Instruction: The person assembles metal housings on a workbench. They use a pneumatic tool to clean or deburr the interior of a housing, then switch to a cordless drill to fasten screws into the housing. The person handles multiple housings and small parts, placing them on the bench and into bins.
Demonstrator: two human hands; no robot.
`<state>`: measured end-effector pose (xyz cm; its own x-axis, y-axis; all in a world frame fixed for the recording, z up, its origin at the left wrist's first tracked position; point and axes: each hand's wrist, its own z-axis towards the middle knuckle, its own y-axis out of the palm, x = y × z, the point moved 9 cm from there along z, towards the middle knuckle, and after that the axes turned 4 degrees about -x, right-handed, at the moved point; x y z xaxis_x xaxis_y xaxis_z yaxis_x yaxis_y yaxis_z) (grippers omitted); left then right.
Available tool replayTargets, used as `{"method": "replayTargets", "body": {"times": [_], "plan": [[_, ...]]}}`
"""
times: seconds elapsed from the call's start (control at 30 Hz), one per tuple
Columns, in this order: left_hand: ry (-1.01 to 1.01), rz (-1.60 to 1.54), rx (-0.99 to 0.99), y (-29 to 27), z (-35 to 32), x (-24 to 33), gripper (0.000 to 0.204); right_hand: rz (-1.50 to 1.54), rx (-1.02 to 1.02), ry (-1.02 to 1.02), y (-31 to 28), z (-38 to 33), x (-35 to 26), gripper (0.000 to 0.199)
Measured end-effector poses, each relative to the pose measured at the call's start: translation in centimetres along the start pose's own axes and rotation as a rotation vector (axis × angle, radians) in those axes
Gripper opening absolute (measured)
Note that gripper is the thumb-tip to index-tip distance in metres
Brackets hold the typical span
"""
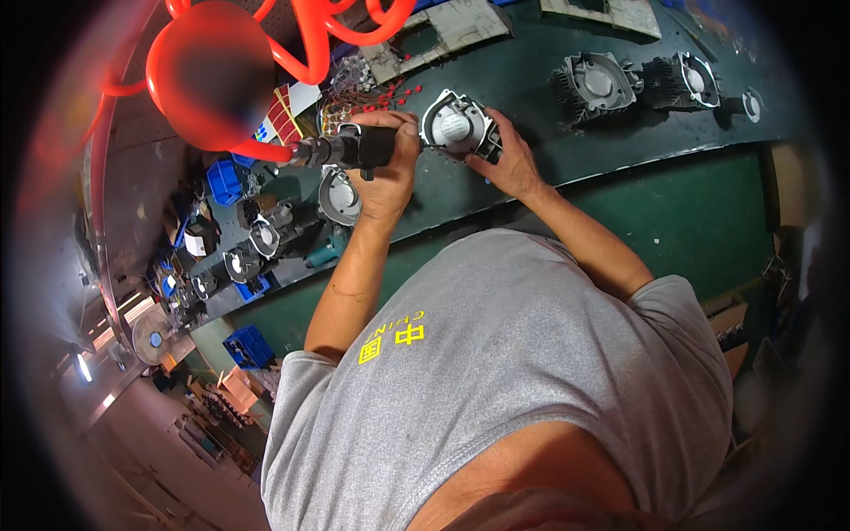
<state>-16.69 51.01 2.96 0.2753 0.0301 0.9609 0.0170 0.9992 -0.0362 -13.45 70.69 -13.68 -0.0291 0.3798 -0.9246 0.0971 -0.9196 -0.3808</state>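
My left hand (pixel 394 173) is closed around a black air screwdriver (pixel 365 147), held level. A red coiled air hose (pixel 310 53) joins it through a metal fitting on its left. The tool's working end points right, at the near-left side of a round cast-metal engine housing (pixel 453 126); whether its tip touches is too small to tell. My right hand (pixel 512 161) grips that housing by its right side, the thumb on the near edge and the fingers behind. A pale round plate lies in the housing's middle. Close below the screwdriver sits another open housing (pixel 339 196).
Finned engine units (pixel 598 82) stand on the dark green bench (pixel 513 62) at the right. Behind my hands lie wire leads with red ends (pixel 354 84) and a stained flat sheet (pixel 456 26). More housings (pixel 264 237) and a blue bin (pixel 223 181) line the left.
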Motion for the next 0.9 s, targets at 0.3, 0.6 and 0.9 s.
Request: {"method": "replayTargets", "body": {"times": [0.3,0.6,0.9], "plan": [[0.062,-0.042,0.031,0.6,-1.2,0.3,0.019,0.015,0.008,-0.001,0.2,-0.3,-0.1,0.09],[0.055,-0.062,0.106,-0.7,-1.8,-0.2,0.017,-0.019,-0.015,-0.01,0.3,-0.4,-0.9,0.089],[0.043,0.126,0.139,-1.1,-1.8,1.6,0.018,-0.023,-0.014,0.0,0.2,-0.7,-0.9,0.091]]}}
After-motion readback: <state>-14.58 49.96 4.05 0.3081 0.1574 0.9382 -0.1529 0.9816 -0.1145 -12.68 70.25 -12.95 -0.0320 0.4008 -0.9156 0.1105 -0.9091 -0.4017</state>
